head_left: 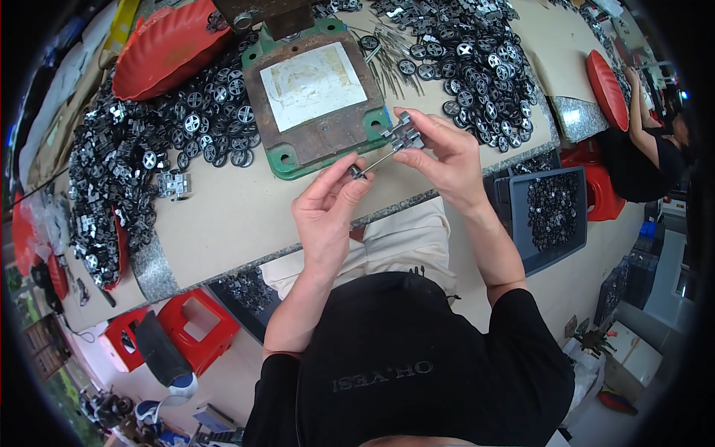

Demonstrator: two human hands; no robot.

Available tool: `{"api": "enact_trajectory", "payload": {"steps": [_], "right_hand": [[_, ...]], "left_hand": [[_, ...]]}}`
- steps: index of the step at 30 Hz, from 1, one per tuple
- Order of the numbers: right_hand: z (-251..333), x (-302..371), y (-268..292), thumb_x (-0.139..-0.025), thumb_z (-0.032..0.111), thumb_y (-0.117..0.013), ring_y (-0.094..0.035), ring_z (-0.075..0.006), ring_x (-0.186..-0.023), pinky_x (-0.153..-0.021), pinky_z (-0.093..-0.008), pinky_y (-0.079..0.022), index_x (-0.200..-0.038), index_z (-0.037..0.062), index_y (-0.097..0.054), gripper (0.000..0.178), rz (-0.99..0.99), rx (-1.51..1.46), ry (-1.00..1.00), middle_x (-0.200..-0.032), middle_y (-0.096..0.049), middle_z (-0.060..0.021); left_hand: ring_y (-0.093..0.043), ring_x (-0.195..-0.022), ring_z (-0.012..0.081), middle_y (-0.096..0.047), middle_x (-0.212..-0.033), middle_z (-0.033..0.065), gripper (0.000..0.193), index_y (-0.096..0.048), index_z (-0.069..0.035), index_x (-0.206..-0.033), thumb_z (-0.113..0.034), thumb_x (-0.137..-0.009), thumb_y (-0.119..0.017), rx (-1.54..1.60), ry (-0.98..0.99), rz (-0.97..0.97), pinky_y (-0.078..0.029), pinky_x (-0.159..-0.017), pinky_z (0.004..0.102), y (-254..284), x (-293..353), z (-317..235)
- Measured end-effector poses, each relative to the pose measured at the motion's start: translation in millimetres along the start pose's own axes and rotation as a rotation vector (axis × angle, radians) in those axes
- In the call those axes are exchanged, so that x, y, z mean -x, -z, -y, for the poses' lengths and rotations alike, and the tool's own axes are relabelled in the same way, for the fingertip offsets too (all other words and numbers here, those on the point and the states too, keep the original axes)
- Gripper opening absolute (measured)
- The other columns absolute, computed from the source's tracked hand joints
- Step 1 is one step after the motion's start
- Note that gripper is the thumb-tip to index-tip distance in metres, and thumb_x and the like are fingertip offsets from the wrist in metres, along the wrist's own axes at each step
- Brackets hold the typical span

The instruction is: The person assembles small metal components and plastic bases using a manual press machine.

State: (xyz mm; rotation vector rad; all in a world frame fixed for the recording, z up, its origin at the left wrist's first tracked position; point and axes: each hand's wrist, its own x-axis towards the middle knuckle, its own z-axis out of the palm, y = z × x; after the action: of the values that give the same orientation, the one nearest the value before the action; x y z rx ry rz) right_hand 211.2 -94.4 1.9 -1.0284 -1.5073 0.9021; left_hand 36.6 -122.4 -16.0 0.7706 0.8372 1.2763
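Note:
In front of the press, my left hand (325, 205) pinches a small black wheel (357, 172) between thumb and fingertips. A thin metal axle (380, 161) runs from this wheel toward the part in my other hand. My right hand (448, 160) is closed on a small dark grey plastic toy-car chassis (407, 136), gripped between thumb and fingers. The axle's far end meets the chassis; whether it passes through cannot be made out. Both hands are raised over the table's near edge, close together.
A green press base (287, 165) with a pale plate (313, 86) stands ahead. Wheels (465, 97) and loose axles (387, 56) lie right of it; chassis parts (112, 164) pile up left. A red tray (167, 52) sits far left, a grey bin (550, 257) at right. Another person (640, 149) sits far right.

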Motion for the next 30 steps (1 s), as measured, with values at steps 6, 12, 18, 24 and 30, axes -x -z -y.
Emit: {"api": "enact_trajectory", "payload": {"steps": [6,12,18,24,30], "right_hand": [[-7,4,-2,-0.076,-0.005,-0.064,-0.059,-0.0124,-0.083,-0.067,-0.0243,-0.052,-0.121,-0.0010,-0.051,0.047,0.021,-0.084,0.031,-0.114,-0.057,-0.0157],[-10,4,6,-0.079,-0.003,-0.063,-0.059,-0.0109,-0.079,-0.065,-0.0232,-0.051,-0.118,-0.0014,-0.054,0.040,0.159,0.125,0.021,-0.107,-0.061,-0.0110],[-4,8,2,-0.079,-0.001,-0.063,-0.059,-0.0114,-0.077,-0.066,-0.0244,-0.050,-0.111,-0.0031,-0.057,0.033,0.093,-0.436,-0.355,-0.095,-0.063,-0.0082],[0,2,1,-0.082,0.002,-0.062,-0.058,-0.0094,-0.071,-0.062,-0.0209,-0.048,-0.108,-0.0023,-0.057,0.027,0.075,0.288,0.156,-0.087,-0.062,-0.0034],[2,4,-1,-0.081,0.002,-0.063,-0.055,-0.0068,-0.068,-0.061,-0.0237,-0.047,-0.104,-0.0051,-0.058,0.025,0.086,-0.247,-0.332,-0.082,-0.064,-0.0025]], "left_hand": [[-0.062,-0.086,0.0164,-0.062,-0.099,0.0116,0.031,-0.057,0.003,-0.112,0.002,-0.081,-0.061,0.210,0.157,0.030,-0.051,-0.077,0.0260,2,-4,0],[-0.062,-0.085,0.0177,-0.062,-0.099,0.0116,0.031,-0.057,0.003,-0.112,0.001,-0.081,-0.061,-0.194,-0.164,0.058,-0.051,-0.076,0.0266,4,-2,6],[-0.063,-0.085,0.0190,-0.063,-0.098,0.0119,0.031,-0.057,0.004,-0.112,0.001,-0.081,-0.061,0.161,0.109,0.033,-0.051,-0.078,0.0269,3,-5,2],[-0.063,-0.084,0.0196,-0.063,-0.099,0.0125,0.031,-0.057,0.004,-0.112,0.001,-0.081,-0.061,0.280,0.230,0.031,-0.051,-0.079,0.0276,4,-7,1],[-0.063,-0.083,0.0193,-0.063,-0.099,0.0127,0.030,-0.057,0.005,-0.111,0.002,-0.082,-0.060,-0.089,-0.106,-0.005,-0.051,-0.078,0.0281,0,-2,5]]}}
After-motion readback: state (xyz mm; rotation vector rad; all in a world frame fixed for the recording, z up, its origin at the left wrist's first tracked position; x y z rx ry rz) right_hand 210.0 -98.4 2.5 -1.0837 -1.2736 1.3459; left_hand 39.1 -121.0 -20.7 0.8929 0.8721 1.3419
